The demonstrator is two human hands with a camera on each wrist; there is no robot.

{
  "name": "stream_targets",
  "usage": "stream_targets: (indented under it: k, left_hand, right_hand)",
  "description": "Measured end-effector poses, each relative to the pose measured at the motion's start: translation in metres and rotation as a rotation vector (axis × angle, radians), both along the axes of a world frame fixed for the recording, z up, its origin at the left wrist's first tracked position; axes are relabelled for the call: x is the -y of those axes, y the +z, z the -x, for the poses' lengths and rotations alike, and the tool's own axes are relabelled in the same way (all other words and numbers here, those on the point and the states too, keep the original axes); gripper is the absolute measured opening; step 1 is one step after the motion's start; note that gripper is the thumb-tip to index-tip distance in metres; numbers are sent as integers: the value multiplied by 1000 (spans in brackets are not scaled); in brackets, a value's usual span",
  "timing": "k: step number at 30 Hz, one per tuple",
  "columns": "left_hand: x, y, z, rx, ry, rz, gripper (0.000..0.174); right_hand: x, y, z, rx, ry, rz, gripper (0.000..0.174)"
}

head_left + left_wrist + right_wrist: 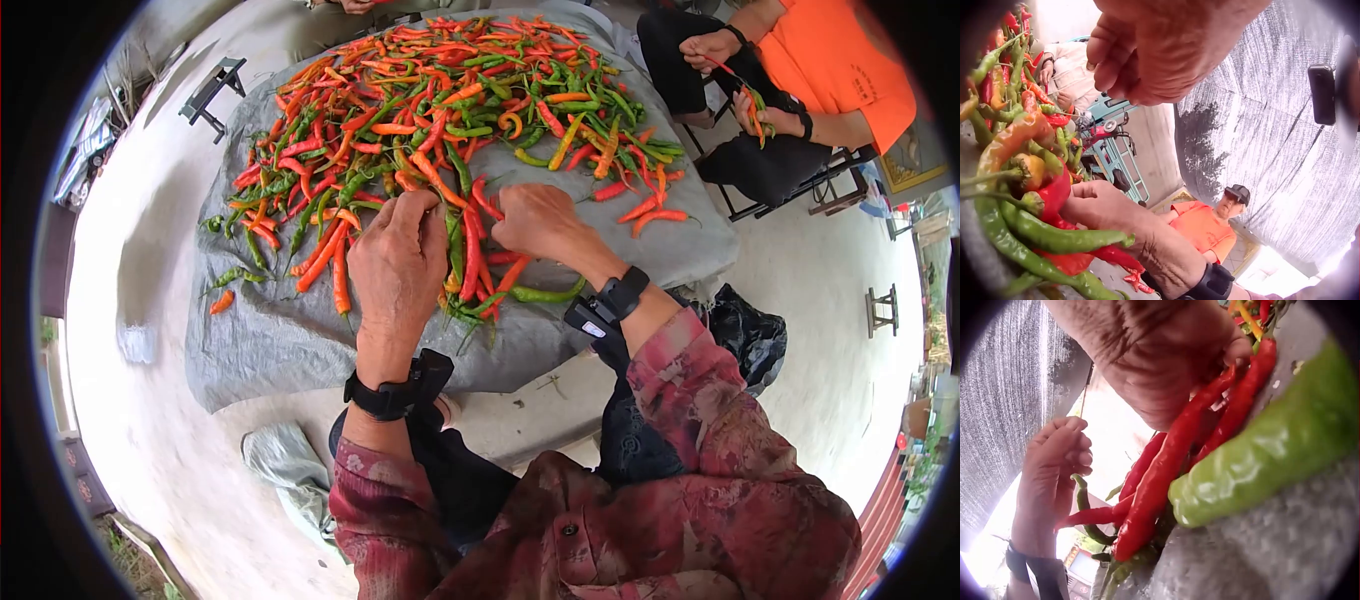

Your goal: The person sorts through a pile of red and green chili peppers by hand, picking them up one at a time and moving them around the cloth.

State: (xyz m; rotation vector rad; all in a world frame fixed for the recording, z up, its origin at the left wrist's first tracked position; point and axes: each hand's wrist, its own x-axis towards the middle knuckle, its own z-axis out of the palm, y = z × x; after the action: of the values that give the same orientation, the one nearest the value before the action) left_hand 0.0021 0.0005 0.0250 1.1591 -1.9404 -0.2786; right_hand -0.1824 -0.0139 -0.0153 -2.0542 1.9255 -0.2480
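A loose heap of red, orange and green chili peppers (400,130) covers the grey cloth (290,350). My left hand (400,260) is over the near side of the heap, its fingers curled. From the right wrist view the same left hand (1054,465) has thumb and fingertips drawn together, with nothing visible between them. To its right, my right hand (540,222) pinches a red chili pepper (486,200) at the heap's near edge. Long red peppers (1160,469) and a large green pepper (1266,462) lie close below that hand.
A person in an orange shirt (840,70) sits at the right, holding several peppers (757,115). Another person (1075,65) sits across the heap. Small stools (213,95) stand on the floor. A black plastic bag (745,335) lies beside my right forearm.
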Motion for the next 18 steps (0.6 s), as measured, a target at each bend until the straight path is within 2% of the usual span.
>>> stream_targets:
  k: [2, 4, 5, 6, 8, 12, 14, 18]
  left_hand:
    - [0, -1, 1, -19, 9, -9, 7]
    - [-1, -3, 4, 2, -33, -22, 8]
    - [-3, -3, 7, -4, -31, -19, 8]
    - [-6, -2, 12, -29, -70, -66, 9]
    - [-11, -2, 21, -49, -118, -110, 10]
    - [-14, -8, 36, -110, -202, -184, 20]
    - [-11, -17, 37, -27, -294, -243, 20]
    - [-12, -14, 47, 32, -311, -239, 17]
  right_hand:
    - [1, 6, 7, 29, -54, 77, 18]
    - [3, 18, 24, 390, -90, 215, 17]
    - [4, 17, 34, 633, -88, 157, 13]
    - [2, 21, 38, 629, -88, 160, 13]
    - [-6, 26, 43, 1501, -149, -175, 9]
    - [-13, 24, 35, 1666, -81, -265, 10]
    - [-14, 18, 37, 1675, -50, -266, 11]
    - [-16, 23, 39, 1629, -113, -293, 9]
